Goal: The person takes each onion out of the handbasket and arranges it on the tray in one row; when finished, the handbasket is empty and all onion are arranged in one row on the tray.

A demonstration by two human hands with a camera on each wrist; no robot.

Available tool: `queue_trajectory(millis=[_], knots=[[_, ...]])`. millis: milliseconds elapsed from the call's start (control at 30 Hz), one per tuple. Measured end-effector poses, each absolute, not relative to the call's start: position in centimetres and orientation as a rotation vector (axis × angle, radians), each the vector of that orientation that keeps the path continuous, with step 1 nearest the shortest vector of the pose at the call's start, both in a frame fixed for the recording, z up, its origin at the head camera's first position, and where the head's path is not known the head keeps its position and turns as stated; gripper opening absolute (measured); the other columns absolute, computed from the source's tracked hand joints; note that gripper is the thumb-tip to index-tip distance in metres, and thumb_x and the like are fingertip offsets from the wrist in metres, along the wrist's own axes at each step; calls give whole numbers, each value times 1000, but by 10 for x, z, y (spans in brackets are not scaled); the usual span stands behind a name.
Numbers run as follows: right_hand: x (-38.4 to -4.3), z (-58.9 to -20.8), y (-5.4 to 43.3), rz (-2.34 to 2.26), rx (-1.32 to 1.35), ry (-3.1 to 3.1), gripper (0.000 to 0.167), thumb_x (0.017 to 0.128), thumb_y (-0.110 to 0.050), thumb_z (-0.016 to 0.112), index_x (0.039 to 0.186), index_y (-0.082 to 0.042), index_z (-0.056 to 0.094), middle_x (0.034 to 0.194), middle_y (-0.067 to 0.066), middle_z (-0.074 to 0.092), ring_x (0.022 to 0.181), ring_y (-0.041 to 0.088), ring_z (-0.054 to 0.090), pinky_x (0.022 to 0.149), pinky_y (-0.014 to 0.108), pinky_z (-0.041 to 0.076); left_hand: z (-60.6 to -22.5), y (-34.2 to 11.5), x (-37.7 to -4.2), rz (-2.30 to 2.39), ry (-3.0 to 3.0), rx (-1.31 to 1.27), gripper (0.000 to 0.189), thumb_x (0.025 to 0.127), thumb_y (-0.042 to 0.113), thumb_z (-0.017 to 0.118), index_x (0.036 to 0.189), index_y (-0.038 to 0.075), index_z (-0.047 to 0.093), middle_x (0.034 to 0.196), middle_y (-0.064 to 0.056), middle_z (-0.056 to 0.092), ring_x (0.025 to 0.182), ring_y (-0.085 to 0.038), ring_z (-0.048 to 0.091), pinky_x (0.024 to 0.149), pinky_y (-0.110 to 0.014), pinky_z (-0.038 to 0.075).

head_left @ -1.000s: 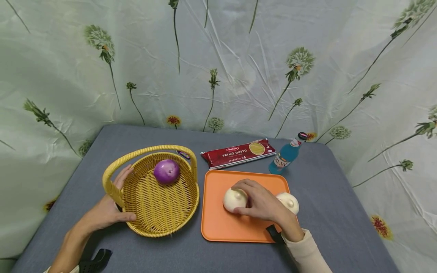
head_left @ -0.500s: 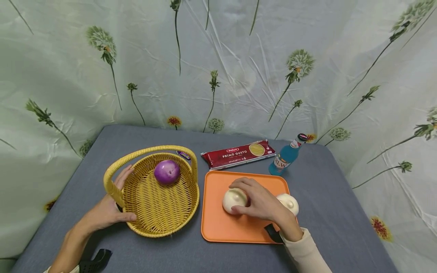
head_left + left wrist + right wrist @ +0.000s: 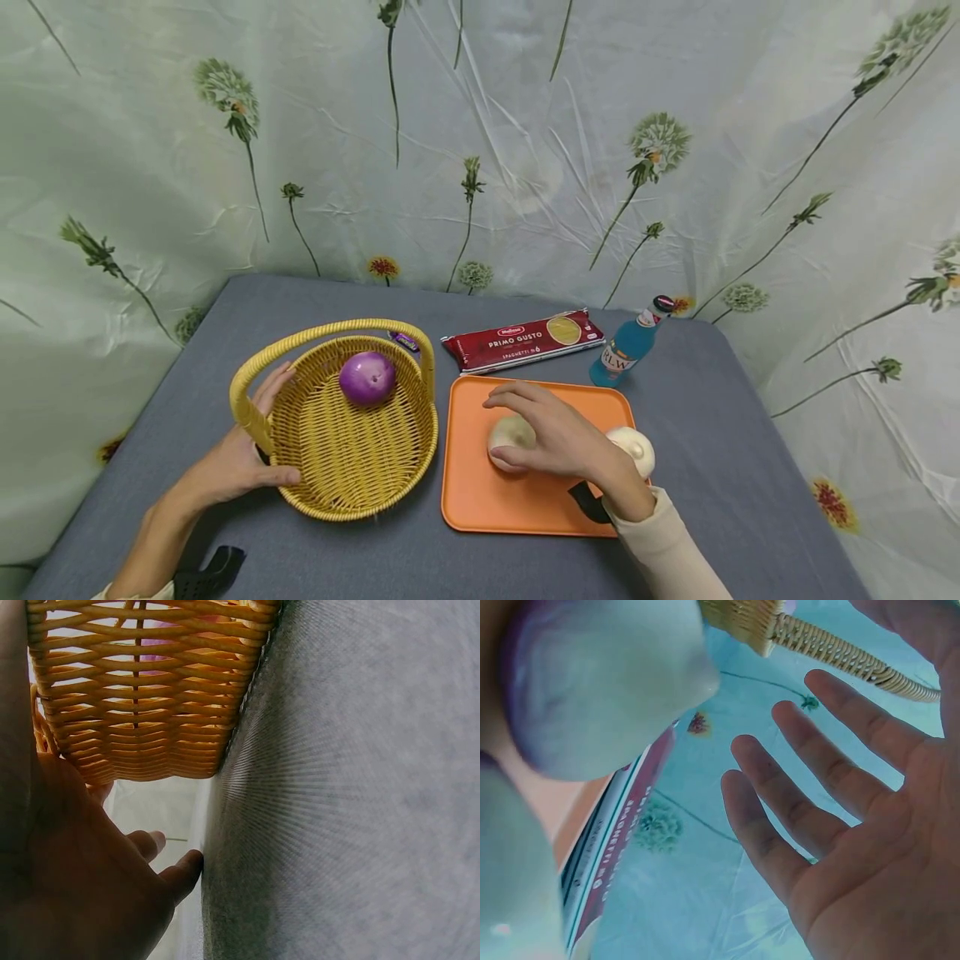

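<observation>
In the head view my right hand [image 3: 551, 433] hovers over the orange tray [image 3: 480, 508] beside a white onion [image 3: 508, 442]. The right wrist view shows its fingers [image 3: 840, 750] spread and apart from that onion [image 3: 615, 682]. A second white onion [image 3: 633, 450] sits at the tray's right edge. My left hand [image 3: 228, 467] rests against the left side of a yellow wicker basket [image 3: 352, 483], fingers and thumb spread along it. In the basket lies a round purple vegetable [image 3: 367, 378]. In the left wrist view the basket wall [image 3: 150, 712] stands above my hand [image 3: 90, 870].
Behind the tray lies a red spaghetti packet [image 3: 525, 342]. A blue bottle [image 3: 630, 343] stands to its right. A small purple wrapper [image 3: 405, 341] shows behind the basket. Grey cloth [image 3: 360, 562] covers the table, and a floral curtain [image 3: 525, 108] hangs behind.
My right hand's fingers have lifted and spread away from the white onion, which stays on the tray. The left hand and basket keep their places.
</observation>
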State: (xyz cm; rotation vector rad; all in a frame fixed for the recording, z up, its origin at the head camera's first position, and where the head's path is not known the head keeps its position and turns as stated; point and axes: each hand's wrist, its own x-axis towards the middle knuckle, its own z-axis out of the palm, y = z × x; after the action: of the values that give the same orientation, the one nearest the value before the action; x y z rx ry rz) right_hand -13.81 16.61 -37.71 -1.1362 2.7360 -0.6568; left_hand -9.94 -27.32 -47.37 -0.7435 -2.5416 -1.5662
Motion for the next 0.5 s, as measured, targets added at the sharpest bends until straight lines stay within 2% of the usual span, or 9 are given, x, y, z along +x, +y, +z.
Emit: queue_trajectory(millis=[333,500], knots=[[-141,-364,147,-616,-1195,2659,51,91,-44,71,135,-22,59,142,-5,53,133,13,48,109,40,43,-473,-273,-99,-1573,-2538,-739,134,60,17,93,162,9,5,169,-6,-5,148,0,3,106,-2,14],[-140,-358,135,-651,-1276,2608,50,91,-40,72,135,-19,60,142,-4,53,133,14,48,109,40,43,-473,-273,-99,-1574,-2529,-747,135,59,15,93,161,8,5,168,-7,-4,148,1,4,106,-2,13]])
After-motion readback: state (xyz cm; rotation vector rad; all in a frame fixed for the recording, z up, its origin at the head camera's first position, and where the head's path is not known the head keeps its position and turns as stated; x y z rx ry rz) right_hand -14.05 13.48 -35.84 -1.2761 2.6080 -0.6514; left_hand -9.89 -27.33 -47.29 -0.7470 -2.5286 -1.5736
